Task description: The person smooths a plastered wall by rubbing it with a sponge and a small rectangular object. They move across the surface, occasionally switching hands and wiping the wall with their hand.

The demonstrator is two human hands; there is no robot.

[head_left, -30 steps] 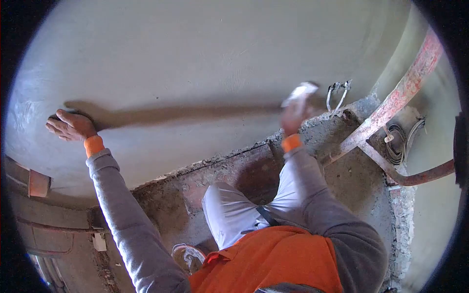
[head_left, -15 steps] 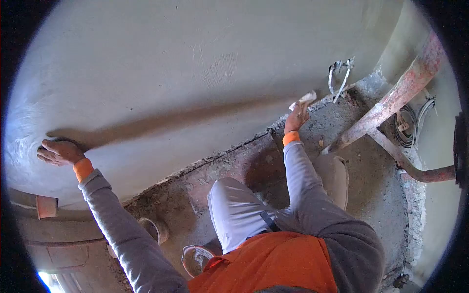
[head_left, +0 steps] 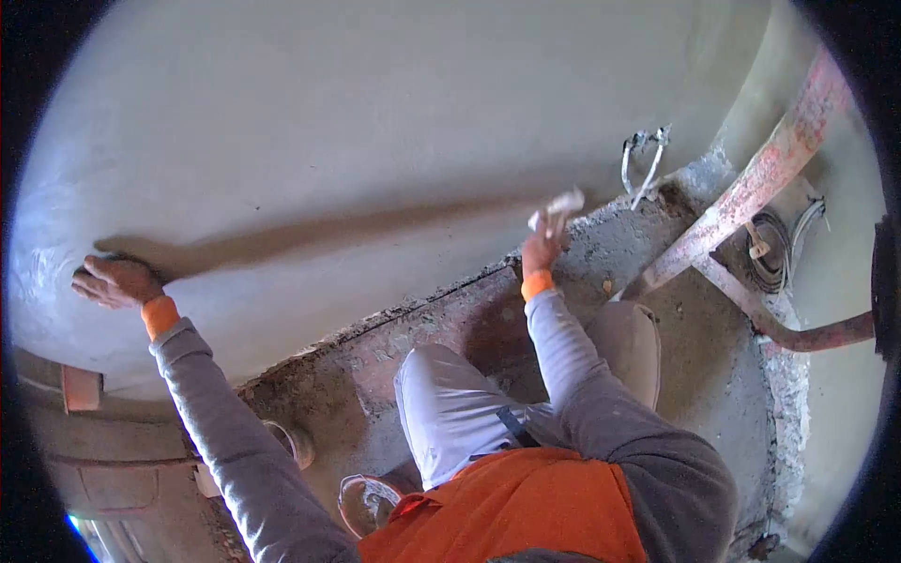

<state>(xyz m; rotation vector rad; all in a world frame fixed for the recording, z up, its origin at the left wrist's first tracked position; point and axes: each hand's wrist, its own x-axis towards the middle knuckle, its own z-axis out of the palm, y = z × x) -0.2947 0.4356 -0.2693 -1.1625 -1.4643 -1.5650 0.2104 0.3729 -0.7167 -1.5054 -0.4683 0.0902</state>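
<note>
My left hand [head_left: 117,281] is at the far left against the smooth grey plastered wall [head_left: 375,122], its fingers bent over something dark that is mostly hidden under the palm. Near the wall's lower edge, my right hand [head_left: 542,246] grips a whitish, slightly blurred object [head_left: 559,206] that sticks up past the fingers; what it is cannot be made out. Both wrists show orange cuffs below grey sleeves. White cable ends [head_left: 644,169] stick out of the wall to the right of my right hand.
A rusty, paint-spattered pipe [head_left: 751,197] slants across the right side, with a coil of cable [head_left: 771,249] behind it. Below lies a rough concrete floor [head_left: 694,347]. Near my knees are a bucket [head_left: 368,502] and a round container [head_left: 296,443]. A reddish block [head_left: 82,388] is at left.
My right hand has moved left along the wall's lower edge with the whitish object. My left hand stays in nearly the same place. The view has shifted slightly.
</note>
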